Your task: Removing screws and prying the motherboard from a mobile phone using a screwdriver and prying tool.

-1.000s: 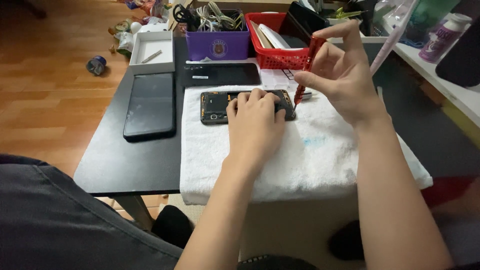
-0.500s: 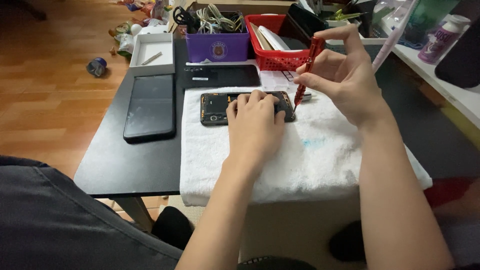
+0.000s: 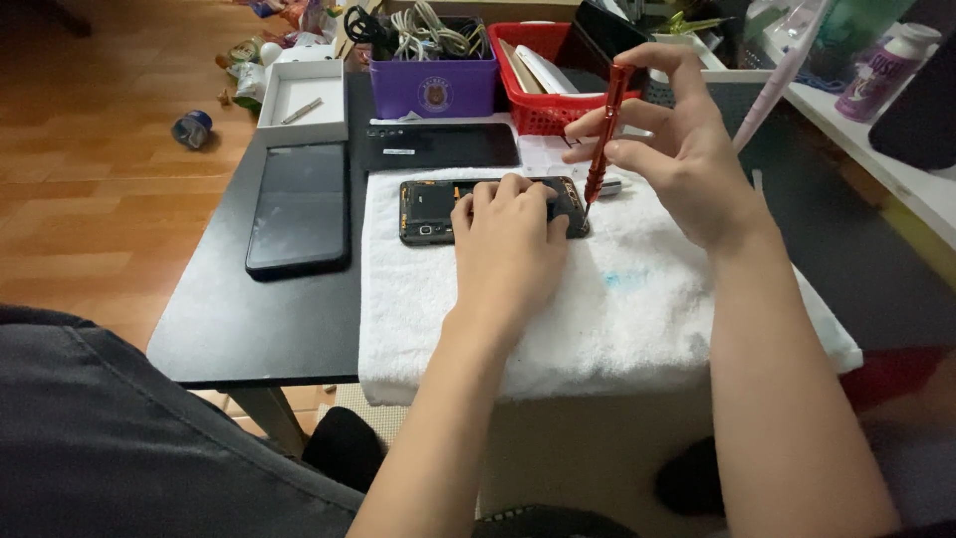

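Head view: a black table (image 3: 289, 319) on a wooden floor (image 3: 90, 199) carries a white towel (image 3: 617, 309) at frame centre. On the towel an opened phone (image 3: 428, 211) lies with its long axis left-right, pressed flat under the left hand (image 3: 508, 249), fingers together. The right hand (image 3: 687, 149) pinches a red screwdriver (image 3: 603, 134) nearly upright, tip down at the phone's right end.

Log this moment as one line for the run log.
left hand pressing opened phone on white towel | right hand holding red screwdriver upright, tip at phone's right end
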